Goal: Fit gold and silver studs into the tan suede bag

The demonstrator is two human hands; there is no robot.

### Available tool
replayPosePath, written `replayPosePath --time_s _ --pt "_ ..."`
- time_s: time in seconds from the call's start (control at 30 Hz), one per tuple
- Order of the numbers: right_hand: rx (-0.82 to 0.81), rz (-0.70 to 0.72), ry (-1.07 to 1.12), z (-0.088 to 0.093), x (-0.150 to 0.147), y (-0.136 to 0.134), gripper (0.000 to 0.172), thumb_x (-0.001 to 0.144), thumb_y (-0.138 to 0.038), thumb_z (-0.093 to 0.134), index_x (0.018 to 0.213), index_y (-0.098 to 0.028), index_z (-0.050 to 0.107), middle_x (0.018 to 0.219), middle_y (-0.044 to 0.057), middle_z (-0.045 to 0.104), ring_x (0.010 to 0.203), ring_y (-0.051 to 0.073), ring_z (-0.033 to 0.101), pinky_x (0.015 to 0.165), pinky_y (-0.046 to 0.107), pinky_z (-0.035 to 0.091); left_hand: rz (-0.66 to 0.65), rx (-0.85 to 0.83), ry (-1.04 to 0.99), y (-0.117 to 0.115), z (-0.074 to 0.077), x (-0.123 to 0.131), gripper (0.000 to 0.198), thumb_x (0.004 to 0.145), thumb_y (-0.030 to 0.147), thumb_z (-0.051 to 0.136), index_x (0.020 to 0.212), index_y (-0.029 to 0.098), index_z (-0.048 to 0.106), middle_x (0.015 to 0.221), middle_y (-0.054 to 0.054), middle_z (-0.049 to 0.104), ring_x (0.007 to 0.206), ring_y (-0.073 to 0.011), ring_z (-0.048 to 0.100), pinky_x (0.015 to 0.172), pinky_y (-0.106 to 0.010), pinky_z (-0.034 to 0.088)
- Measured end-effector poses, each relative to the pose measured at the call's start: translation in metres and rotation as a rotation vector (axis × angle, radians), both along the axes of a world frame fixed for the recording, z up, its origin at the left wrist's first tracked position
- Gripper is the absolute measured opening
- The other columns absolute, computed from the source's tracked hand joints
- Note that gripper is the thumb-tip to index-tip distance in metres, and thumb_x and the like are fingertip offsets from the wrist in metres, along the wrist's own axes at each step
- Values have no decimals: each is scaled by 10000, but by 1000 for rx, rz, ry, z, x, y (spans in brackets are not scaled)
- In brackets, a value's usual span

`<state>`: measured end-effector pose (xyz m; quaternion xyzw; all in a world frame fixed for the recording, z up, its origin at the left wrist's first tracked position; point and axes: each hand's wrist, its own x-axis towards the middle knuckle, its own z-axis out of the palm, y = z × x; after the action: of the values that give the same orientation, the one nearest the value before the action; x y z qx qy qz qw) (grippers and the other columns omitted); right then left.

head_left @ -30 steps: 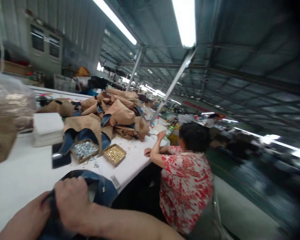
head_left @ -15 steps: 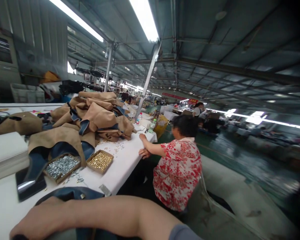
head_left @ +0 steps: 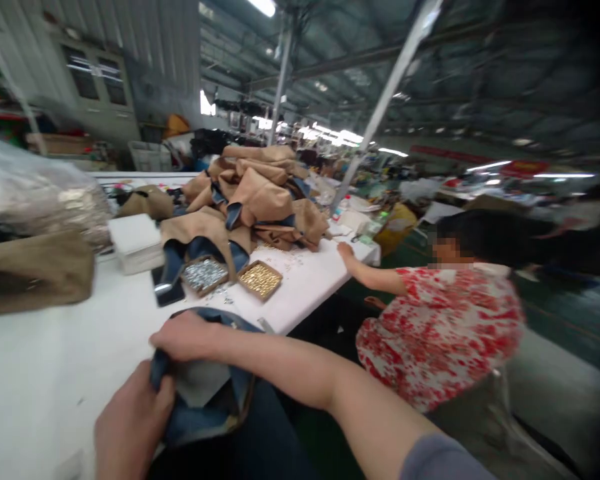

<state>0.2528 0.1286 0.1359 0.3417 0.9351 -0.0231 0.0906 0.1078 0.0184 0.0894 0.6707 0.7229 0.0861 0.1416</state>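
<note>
Blue piece (head_left: 193,420): left hand (head_left: 135,420) is back in view, pinching the near-left rim; right hand (head_left: 187,337) grips the far rim, fingertips hidden. Suggests two-handed handling. Piece lies right of left hand, below right, at table (head_left: 45,373) edge, near gold tray (head_left: 260,280).

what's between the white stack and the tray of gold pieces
In the head view, a tray of silver pieces lies there, with blue fabric between it and the white stack.

The person's got a plain greyish-blue short sleeve (head_left: 440,459) on the right arm (head_left: 300,373), then bare down through the right hand (head_left: 187,337).
</note>
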Motion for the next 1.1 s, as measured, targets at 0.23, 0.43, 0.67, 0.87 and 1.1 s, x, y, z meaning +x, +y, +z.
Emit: replayPosePath --time_s 0.23,0.43,0.67,0.87,1.1 --pt "-120 -57 7 7 -13 5 259 940 -186 885 1197 -219 878 1189 113 844 1112 324 794 859 321 539 65 -76 48 -4 38 3 279 1081 336 598 1212 127 730 1286 -244 772 1191 -388 779 891 -415 578" --pt "-57 -129 26 -6 -11 -8 203 942 -123 768 1097 -225 850 1086 108 834 1042 305 783 798 323 462 98 -25 -41 -18 27 -4 201 1060 236 609 1227 185 709 1173 -131 791 1064 -311 791 890 -382 567" --pt "-5 -262 145 -18 7 -36 233 1006 -107 636 1073 -246 810 1071 60 818 1009 257 746 764 320 377 2 67 -111 -39 24 4 208 1089 142 532 1206 201 693 1198 -114 763 1122 -296 762 924 -387 563" --pt "17 -405 175 -26 8 -46 250 1017 -109 635 1076 -272 814 1002 37 806 941 252 742 677 346 257 -26 79 -124 -38 26 7 233 1084 113 505 1205 185 691 1179 -120 761 1095 -310 770 868 -401 553" --pt "27 -326 102 -21 -3 -29 169 1014 -131 677 1018 -238 807 1006 78 804 923 261 729 715 334 303 27 84 -144 -35 28 -2 173 1165 335 573 1211 199 671 1200 -118 755 1093 -314 759 875 -406 559"
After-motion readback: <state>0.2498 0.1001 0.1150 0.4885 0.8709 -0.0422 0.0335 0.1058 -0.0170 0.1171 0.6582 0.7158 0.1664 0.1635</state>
